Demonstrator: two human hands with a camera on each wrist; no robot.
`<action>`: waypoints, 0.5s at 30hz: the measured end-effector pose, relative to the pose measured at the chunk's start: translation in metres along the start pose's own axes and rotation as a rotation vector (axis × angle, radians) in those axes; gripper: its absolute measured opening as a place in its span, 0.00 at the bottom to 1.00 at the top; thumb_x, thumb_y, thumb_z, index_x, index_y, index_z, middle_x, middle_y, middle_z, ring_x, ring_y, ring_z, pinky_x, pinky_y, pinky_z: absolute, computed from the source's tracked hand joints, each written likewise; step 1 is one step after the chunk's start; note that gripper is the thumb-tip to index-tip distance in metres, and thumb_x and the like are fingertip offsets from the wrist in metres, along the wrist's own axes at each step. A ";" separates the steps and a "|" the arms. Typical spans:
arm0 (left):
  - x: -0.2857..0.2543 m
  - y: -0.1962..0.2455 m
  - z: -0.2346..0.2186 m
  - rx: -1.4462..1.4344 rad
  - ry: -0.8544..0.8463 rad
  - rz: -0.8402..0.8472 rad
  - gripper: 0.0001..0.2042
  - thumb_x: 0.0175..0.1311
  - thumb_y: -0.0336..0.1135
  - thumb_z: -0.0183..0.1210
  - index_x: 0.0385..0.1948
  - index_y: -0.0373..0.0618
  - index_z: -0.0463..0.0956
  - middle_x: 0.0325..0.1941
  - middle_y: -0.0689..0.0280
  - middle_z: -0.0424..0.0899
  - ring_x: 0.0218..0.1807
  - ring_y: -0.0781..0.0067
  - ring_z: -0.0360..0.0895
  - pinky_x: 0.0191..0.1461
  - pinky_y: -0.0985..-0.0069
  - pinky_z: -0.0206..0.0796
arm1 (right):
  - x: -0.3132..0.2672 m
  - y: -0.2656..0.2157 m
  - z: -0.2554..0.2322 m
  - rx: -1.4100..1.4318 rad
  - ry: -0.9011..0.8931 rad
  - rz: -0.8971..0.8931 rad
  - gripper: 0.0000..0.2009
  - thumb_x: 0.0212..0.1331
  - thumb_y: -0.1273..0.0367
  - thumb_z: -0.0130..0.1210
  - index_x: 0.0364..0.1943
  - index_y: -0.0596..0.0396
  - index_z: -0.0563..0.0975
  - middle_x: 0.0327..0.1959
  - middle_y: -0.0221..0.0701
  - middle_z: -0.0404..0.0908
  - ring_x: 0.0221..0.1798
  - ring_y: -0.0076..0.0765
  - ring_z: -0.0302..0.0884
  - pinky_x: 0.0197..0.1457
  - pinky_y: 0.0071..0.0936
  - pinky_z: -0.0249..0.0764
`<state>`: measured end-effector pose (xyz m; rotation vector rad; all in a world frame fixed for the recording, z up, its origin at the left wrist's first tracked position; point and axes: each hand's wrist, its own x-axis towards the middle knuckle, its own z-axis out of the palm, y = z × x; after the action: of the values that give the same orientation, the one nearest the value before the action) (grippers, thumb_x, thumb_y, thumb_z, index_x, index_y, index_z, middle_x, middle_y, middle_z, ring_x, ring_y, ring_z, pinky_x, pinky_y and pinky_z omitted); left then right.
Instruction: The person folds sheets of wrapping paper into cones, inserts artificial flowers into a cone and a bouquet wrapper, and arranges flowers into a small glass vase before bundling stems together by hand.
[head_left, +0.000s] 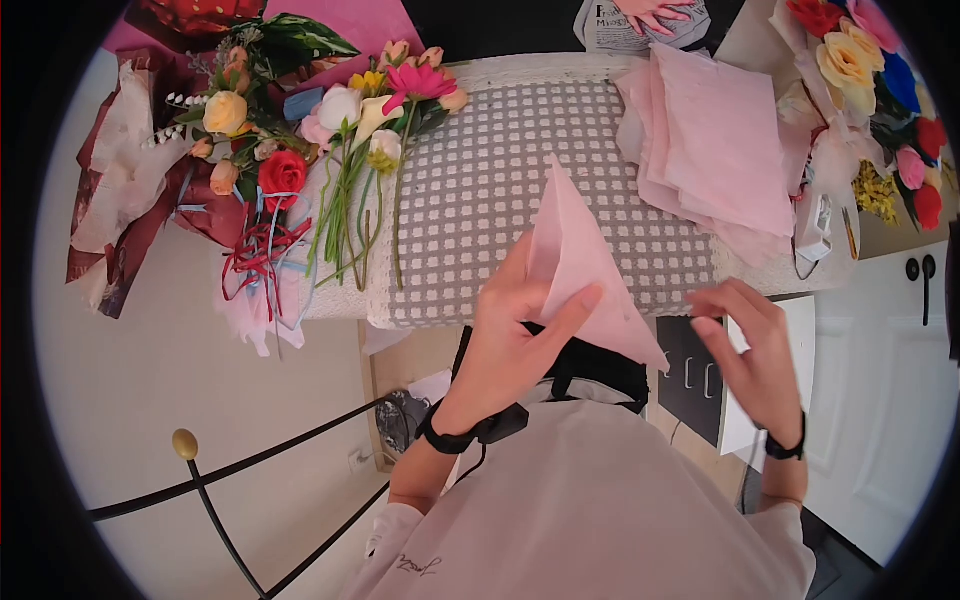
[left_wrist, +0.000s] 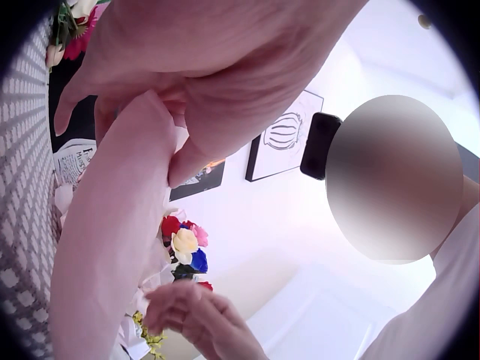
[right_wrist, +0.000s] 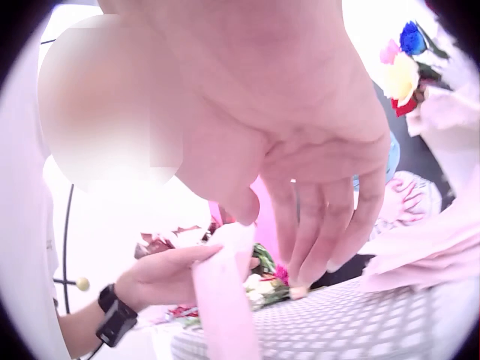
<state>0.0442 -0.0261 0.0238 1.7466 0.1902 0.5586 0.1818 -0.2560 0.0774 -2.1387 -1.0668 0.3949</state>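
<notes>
The left hand's grip (head_left: 520,320) pinches a folded pink sheet (head_left: 590,265) above the desk (head_left: 460,240) near its near edge — long axis far-left to near-right, near corner closest to the right hand's grip (head_left: 748,335), loosely curled, empty, apart.

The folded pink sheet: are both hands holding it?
No, the left hand grips the folded pink sheet; the right hand is apart from it.

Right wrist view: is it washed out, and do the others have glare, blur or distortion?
Right wrist: yes, overexposed, the pink paper bleached pale; left wrist: glare on the wall, an oval area blurred out, the right hand slightly soft; head: more evenly lit, but wide-angle bending seems to make the door lean, with black vignetting at the sides.
</notes>
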 end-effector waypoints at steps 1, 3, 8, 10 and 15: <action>-0.001 0.003 0.001 0.000 0.000 0.001 0.07 0.68 0.27 0.67 0.40 0.32 0.86 0.52 0.56 0.80 0.51 0.63 0.79 0.52 0.69 0.70 | 0.007 -0.007 0.011 0.000 0.001 -0.001 0.10 0.63 0.73 0.63 0.47 0.62 0.81 0.35 0.42 0.83 0.41 0.48 0.83 0.45 0.38 0.77; -0.004 0.011 0.003 -0.009 -0.017 -0.051 0.06 0.68 0.27 0.67 0.40 0.33 0.86 0.48 0.58 0.79 0.49 0.64 0.78 0.49 0.70 0.70 | 0.020 -0.014 0.033 0.163 0.095 -0.157 0.17 0.65 0.70 0.64 0.54 0.63 0.77 0.40 0.43 0.85 0.44 0.47 0.85 0.49 0.35 0.79; -0.011 0.005 0.002 -0.071 -0.006 -0.056 0.07 0.65 0.28 0.70 0.40 0.35 0.88 0.46 0.59 0.77 0.48 0.64 0.77 0.47 0.70 0.71 | 0.038 -0.007 0.055 0.492 -0.153 -0.102 0.16 0.71 0.67 0.62 0.55 0.65 0.77 0.45 0.40 0.87 0.47 0.35 0.86 0.53 0.33 0.80; -0.011 0.005 0.001 -0.060 -0.004 -0.047 0.07 0.64 0.29 0.71 0.40 0.36 0.88 0.47 0.59 0.77 0.48 0.63 0.78 0.47 0.69 0.71 | 0.035 0.001 0.062 0.696 -0.269 0.021 0.14 0.73 0.68 0.60 0.53 0.66 0.78 0.46 0.37 0.88 0.47 0.25 0.85 0.53 0.29 0.81; -0.009 0.006 -0.001 0.068 -0.071 -0.083 0.13 0.58 0.33 0.76 0.41 0.37 0.89 0.50 0.53 0.77 0.52 0.58 0.80 0.54 0.66 0.73 | 0.030 -0.002 0.063 0.657 -0.214 0.033 0.10 0.74 0.69 0.58 0.46 0.66 0.81 0.39 0.33 0.89 0.41 0.21 0.84 0.48 0.25 0.81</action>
<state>0.0347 -0.0308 0.0271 1.8127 0.2331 0.4333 0.1652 -0.2024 0.0355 -1.5487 -0.8571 0.8725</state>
